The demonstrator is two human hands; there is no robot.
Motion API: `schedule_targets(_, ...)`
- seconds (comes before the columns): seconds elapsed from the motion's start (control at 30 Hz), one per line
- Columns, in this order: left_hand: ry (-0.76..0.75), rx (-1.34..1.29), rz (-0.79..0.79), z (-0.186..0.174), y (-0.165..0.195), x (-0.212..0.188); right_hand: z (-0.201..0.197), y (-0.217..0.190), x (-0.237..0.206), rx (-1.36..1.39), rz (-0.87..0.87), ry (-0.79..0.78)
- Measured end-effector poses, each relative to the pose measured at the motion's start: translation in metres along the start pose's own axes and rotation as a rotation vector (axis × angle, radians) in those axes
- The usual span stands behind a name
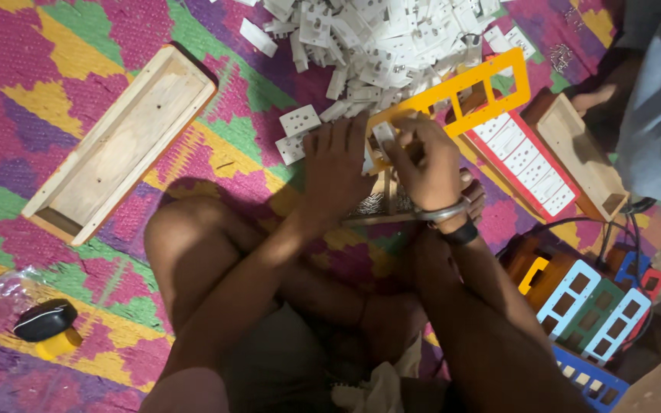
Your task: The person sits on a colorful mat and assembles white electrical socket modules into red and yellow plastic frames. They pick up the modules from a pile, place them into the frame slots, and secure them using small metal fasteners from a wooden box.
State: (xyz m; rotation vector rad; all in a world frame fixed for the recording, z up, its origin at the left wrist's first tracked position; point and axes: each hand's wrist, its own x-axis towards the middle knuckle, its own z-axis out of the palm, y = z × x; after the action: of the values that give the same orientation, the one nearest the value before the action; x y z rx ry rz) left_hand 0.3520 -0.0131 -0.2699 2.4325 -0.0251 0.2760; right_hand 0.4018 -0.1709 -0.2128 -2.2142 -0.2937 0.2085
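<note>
A long yellow plastic frame (474, 90) with rectangular cut-outs lies slanted over my crossed legs. My left hand (335, 164) presses flat on its near end, fingers spread. My right hand (422, 162) pinches a small white socket piece (383, 134) at the frame's near opening. A metal bangle and a dark band sit on my right wrist. A big heap of white socket pieces (380, 42) lies just beyond the frame.
An open wooden box (120, 145) lies at the left on the patterned mat. A red frame filled with white sockets (525, 160) and another wooden box (581, 153) lie at right, by another person's hand (594, 99). Coloured frames (590, 302) are stacked at the lower right.
</note>
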Motion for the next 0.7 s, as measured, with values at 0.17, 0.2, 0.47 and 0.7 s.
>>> schedule_targets(0.17,0.028,-0.066,0.017,0.006,0.001,-0.002,-0.003,-0.003,-0.010,-0.184,-0.169,-0.033)
schedule_targets(0.2,0.018,-0.064,0.005,0.006,0.001,-0.003,-0.001,-0.003,-0.010,-0.185,-0.194,-0.018)
schedule_targets(0.47,0.127,-0.044,-0.039,-0.012,-0.024,0.016,-0.012,0.014,-0.008,0.063,-0.092,0.316)
schedule_targets(0.7,0.353,-0.231,-0.121,-0.037,-0.051,0.033,-0.015,0.034,0.036,-0.508,-0.207,0.059)
